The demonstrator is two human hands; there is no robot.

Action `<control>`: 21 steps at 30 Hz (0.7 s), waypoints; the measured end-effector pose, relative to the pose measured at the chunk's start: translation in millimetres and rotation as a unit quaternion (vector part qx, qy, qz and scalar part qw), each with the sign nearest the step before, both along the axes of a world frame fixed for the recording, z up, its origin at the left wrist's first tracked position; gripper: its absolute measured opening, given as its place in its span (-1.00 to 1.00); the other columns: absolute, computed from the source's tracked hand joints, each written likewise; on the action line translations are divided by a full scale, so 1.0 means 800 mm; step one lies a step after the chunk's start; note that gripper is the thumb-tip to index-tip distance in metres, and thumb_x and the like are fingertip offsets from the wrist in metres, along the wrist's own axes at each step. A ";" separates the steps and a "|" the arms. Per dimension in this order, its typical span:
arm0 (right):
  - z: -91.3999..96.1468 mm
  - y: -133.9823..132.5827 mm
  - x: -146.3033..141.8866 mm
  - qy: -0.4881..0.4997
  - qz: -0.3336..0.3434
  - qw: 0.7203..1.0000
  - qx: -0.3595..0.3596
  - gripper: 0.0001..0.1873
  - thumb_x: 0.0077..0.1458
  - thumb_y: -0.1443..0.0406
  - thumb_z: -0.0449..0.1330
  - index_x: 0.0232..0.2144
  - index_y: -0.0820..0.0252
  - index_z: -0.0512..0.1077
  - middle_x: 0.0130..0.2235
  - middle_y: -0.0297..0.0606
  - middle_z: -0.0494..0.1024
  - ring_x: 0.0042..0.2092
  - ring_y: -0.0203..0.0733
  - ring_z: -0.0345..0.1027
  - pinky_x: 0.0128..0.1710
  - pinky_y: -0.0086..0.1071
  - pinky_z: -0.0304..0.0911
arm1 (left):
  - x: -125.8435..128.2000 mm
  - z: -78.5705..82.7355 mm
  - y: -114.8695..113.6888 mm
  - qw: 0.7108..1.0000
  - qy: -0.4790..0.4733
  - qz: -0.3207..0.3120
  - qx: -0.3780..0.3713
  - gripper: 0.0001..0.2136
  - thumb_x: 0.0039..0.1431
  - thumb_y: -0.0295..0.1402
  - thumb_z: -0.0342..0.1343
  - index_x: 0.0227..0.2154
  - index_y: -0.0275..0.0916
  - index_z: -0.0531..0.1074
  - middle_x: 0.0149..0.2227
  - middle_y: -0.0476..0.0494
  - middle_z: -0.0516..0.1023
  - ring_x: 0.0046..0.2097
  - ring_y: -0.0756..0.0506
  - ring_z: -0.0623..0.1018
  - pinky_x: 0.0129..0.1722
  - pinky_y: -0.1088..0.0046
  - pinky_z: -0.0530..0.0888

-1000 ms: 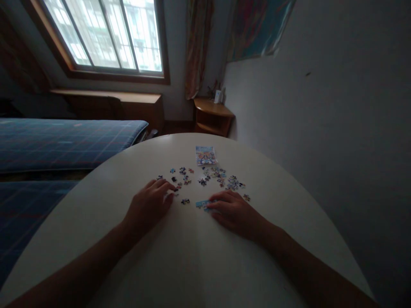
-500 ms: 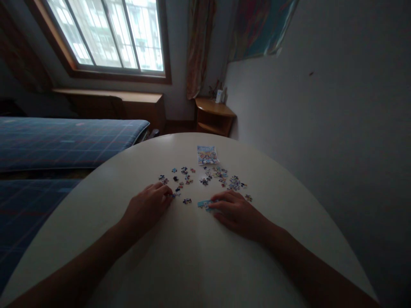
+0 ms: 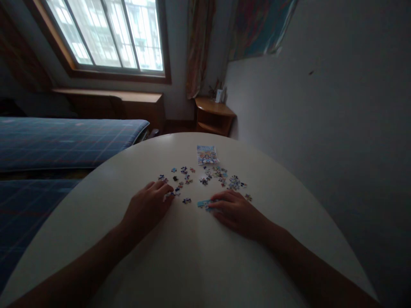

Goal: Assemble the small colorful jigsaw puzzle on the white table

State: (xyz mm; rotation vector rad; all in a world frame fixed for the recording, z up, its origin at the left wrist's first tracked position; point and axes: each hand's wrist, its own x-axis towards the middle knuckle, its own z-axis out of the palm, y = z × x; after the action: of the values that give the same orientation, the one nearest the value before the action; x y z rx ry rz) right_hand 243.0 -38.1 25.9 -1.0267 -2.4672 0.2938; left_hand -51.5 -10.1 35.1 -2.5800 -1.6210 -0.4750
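A joined strip of pale blue puzzle pieces [image 3: 203, 203] was seen lying flat on the white worktop [image 3: 192, 265], on the near side of the picture card [image 3: 207, 154] and almost in line with it. The right hand [image 3: 236, 210] was laid palm down at the strip's right end. Its fingers were stretched out, with the tips resting on the strip, and nothing was clamped in its grip. The left hand [image 3: 148, 206] was set nearer the person than the card and to its left, with its fingers curled over a small loose piece [image 3: 169, 195]. Whether that piece was pinched or only touched could not be told. More loose pieces [image 3: 183, 174] were scattered between the card and the hands, with a denser cluster [image 3: 233, 183] just to the card's near right.

The pieces were judged to be thin cardboard: very light, stiff singly, and easily slid over the smooth worktop. The strip was judged weak at its joints and liable to buckle or part if raised by one end. It was thought better pushed flat under spread fingertips or supported along its whole length. A single piece, lying flush, was judged best taken by two opposite edges between thumb and fingertip.
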 end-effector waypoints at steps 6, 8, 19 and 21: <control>0.000 -0.002 -0.003 0.000 0.000 1.000 0.000 -0.73 0.25 0.28 0.16 -0.01 0.05 0.48 0.02 -0.16 0.52 0.04 -0.10 0.38 0.09 -0.09 0.27 | 0.015 -0.013 -0.006 0.984 -0.030 -0.174 0.010 -0.81 0.29 -0.44 0.08 -0.11 -0.17 0.53 -0.11 -0.17 0.56 -0.09 -0.16 0.51 -0.06 0.21 0.52; 0.001 0.000 0.000 -0.003 -0.008 1.000 0.003 -0.74 0.25 0.28 0.17 -0.02 0.05 0.48 0.03 -0.17 0.53 0.04 -0.11 0.39 0.09 -0.10 0.28 | 0.018 -0.014 -0.008 0.980 -0.028 -0.195 0.005 -0.83 0.30 -0.45 0.06 -0.17 -0.19 0.54 -0.13 -0.17 0.57 -0.13 -0.14 0.51 -0.10 0.23 0.53; -0.001 0.035 0.074 0.031 -0.258 0.965 0.017 -0.69 0.24 0.22 0.08 -0.11 0.13 0.57 -0.07 -0.12 0.60 -0.01 0.00 0.44 0.06 0.00 0.32 | 0.021 -0.016 -0.010 0.978 -0.021 -0.206 0.004 -0.82 0.34 -0.44 0.01 -0.19 -0.23 0.53 -0.23 -0.17 0.57 -0.20 -0.15 0.52 -0.19 0.23 0.56; -0.006 0.036 0.073 0.012 -0.249 0.969 0.000 -0.67 0.25 0.19 0.09 -0.05 0.10 0.56 0.01 -0.11 0.57 0.04 0.01 0.41 0.09 0.02 0.30 | 0.020 -0.017 -0.009 0.978 -0.021 -0.208 -0.001 -0.82 0.33 -0.45 0.00 -0.19 -0.21 0.53 -0.20 -0.17 0.57 -0.18 -0.15 0.52 -0.19 0.23 0.56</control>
State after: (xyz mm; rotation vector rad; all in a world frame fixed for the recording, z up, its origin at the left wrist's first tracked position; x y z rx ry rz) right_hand 301.8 -9.4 21.2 -1.5788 -2.0930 0.1401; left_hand -35.1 -17.6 21.8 -2.9311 -1.0809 -0.5505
